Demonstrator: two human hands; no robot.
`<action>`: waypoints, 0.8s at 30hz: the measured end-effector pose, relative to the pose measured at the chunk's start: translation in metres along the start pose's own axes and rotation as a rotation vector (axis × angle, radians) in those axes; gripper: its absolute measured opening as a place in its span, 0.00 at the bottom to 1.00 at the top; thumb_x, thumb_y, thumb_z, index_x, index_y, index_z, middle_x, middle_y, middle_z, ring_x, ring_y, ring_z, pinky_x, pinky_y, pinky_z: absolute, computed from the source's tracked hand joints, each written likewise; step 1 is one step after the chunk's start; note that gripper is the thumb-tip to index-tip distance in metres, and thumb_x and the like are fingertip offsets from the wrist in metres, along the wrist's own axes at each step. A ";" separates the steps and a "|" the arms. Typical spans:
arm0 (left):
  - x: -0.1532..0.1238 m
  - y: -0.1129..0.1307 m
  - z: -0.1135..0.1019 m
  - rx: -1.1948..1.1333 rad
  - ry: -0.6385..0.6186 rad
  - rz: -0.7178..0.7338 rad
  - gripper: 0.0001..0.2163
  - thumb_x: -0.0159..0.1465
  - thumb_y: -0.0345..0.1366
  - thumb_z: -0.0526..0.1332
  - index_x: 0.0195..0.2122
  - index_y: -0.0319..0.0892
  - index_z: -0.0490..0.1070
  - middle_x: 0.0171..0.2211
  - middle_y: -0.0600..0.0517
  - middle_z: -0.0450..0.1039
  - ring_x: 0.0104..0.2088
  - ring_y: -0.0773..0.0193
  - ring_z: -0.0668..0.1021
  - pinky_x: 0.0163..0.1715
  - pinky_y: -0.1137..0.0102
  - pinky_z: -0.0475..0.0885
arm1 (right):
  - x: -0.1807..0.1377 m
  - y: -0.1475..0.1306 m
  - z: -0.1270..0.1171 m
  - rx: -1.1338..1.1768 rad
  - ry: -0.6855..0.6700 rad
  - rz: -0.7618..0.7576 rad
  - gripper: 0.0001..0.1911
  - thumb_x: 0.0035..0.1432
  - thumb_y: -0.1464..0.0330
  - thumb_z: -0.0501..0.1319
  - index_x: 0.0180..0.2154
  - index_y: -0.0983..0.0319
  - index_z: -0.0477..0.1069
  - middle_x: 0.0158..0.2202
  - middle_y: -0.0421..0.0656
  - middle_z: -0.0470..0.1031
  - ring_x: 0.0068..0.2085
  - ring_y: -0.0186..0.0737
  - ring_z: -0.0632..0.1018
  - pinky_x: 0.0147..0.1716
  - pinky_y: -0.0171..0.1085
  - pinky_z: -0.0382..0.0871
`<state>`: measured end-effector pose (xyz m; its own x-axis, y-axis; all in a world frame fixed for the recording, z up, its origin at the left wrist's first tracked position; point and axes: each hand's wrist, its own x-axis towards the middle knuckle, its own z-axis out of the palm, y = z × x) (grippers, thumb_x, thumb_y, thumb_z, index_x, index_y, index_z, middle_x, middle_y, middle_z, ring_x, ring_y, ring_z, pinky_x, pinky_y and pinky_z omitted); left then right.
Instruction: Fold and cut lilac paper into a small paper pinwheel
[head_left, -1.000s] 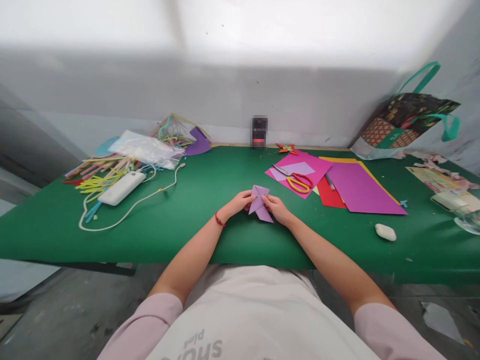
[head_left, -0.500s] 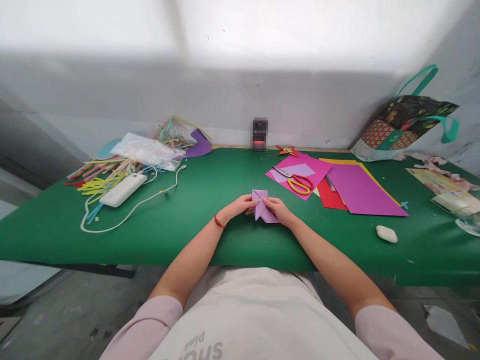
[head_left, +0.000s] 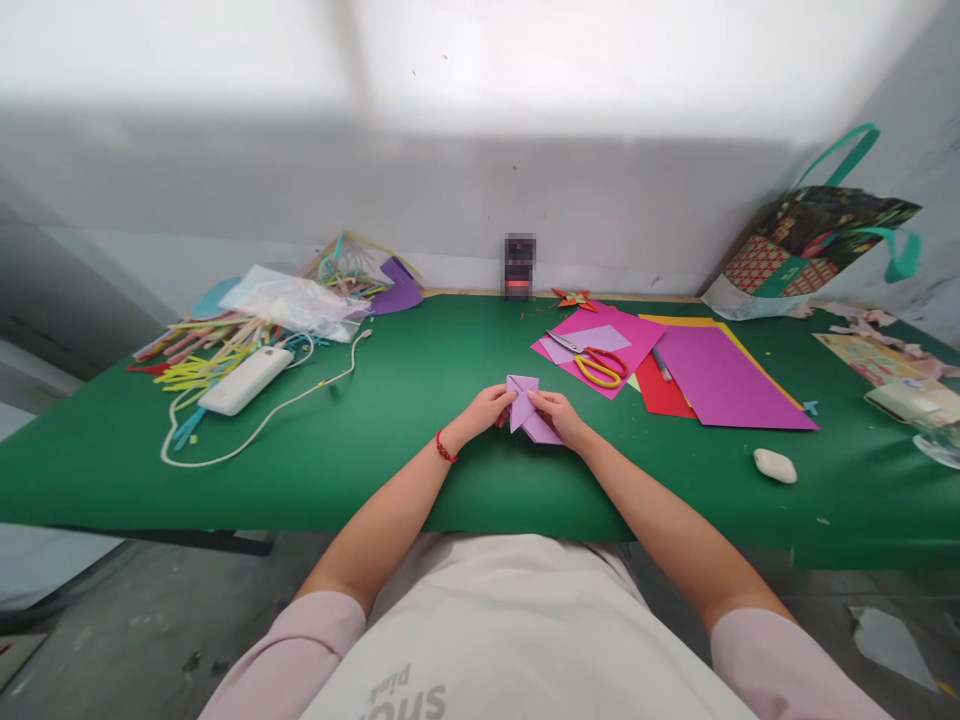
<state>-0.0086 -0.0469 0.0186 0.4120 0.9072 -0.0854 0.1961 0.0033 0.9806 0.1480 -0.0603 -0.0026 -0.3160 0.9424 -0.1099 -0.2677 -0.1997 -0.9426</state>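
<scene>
A folded piece of lilac paper is held between both hands above the near part of the green table. My left hand, with a red bracelet at the wrist, pinches its left edge. On the right side, my right hand grips the same paper, thumb lying on top of a fold. Pointed flaps show on the paper, and one corner sticks out below the right fingers. The fingertips behind the paper are hidden. Beyond the right hand, scissors with red and yellow handles lie on pink and lilac sheets.
Coloured sheets and a pen lie right of the scissors. A white case sits nearer. At left are a white power bank with its cable and paper strips. A bag stands at back right.
Both hands and the lilac paper have shifted very slightly to the right and away from me. The grip of each hand looks the same.
</scene>
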 end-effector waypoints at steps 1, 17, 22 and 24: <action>0.000 0.000 0.000 0.005 -0.004 -0.003 0.12 0.61 0.32 0.53 0.20 0.40 0.59 0.11 0.60 0.59 0.13 0.74 0.63 0.15 0.77 0.58 | 0.000 -0.001 0.000 -0.002 0.000 0.001 0.19 0.39 0.54 0.68 0.23 0.64 0.73 0.22 0.41 0.74 0.24 0.37 0.72 0.27 0.36 0.63; 0.000 0.000 -0.002 -0.057 -0.049 -0.079 0.12 0.61 0.30 0.52 0.20 0.39 0.61 0.12 0.59 0.62 0.12 0.75 0.65 0.15 0.78 0.60 | -0.004 -0.007 0.001 -0.010 -0.112 0.025 0.20 0.41 0.53 0.67 0.26 0.65 0.76 0.26 0.45 0.77 0.28 0.41 0.75 0.33 0.39 0.67; -0.001 0.002 0.002 -0.024 -0.010 -0.087 0.14 0.63 0.30 0.50 0.19 0.39 0.60 0.11 0.59 0.61 0.11 0.74 0.65 0.15 0.78 0.58 | -0.003 -0.006 0.000 -0.016 -0.095 0.026 0.19 0.40 0.53 0.67 0.25 0.64 0.75 0.24 0.44 0.76 0.27 0.39 0.75 0.32 0.39 0.67; -0.002 0.003 0.001 0.011 -0.021 -0.070 0.14 0.63 0.30 0.51 0.18 0.39 0.60 0.10 0.58 0.61 0.11 0.74 0.65 0.15 0.78 0.58 | -0.003 -0.005 0.001 -0.034 -0.115 0.013 0.19 0.42 0.53 0.66 0.25 0.64 0.75 0.25 0.44 0.76 0.27 0.40 0.75 0.33 0.40 0.67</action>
<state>-0.0079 -0.0490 0.0216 0.4153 0.8960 -0.1571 0.2345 0.0614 0.9702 0.1499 -0.0623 0.0028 -0.4217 0.9026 -0.0868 -0.2327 -0.2002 -0.9517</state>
